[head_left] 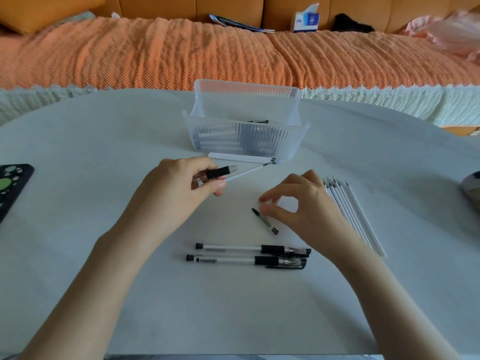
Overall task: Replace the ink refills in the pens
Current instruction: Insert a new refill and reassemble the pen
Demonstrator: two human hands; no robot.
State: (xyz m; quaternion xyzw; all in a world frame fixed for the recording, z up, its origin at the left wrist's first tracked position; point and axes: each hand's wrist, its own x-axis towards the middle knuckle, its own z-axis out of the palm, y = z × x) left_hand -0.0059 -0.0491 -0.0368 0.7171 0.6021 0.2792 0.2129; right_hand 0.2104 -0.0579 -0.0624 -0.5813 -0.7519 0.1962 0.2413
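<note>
Nearest you, well short of the clear bin (244, 141), lie two capped pens (249, 249). Closer to it, your right grip (298, 203) hangs loosely curled, holding nothing, over one pen tip (265, 220). Your left grip (187, 180) clamps one pen barrel (220, 171) and one refill (246, 171). About six loose refills (350, 211) lie off the bin's near right corner, and a refill bundle (244, 159) lies against its front. Inside the bin are pens too blurred to count.

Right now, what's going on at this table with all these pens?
A person is swapping pen refills. The left hand grips a pen barrel with a white refill sticking out beside it. The right hand is curled over a small loose pen part on the table. Two capped pens lie nearer, spare refills on the right.
</note>
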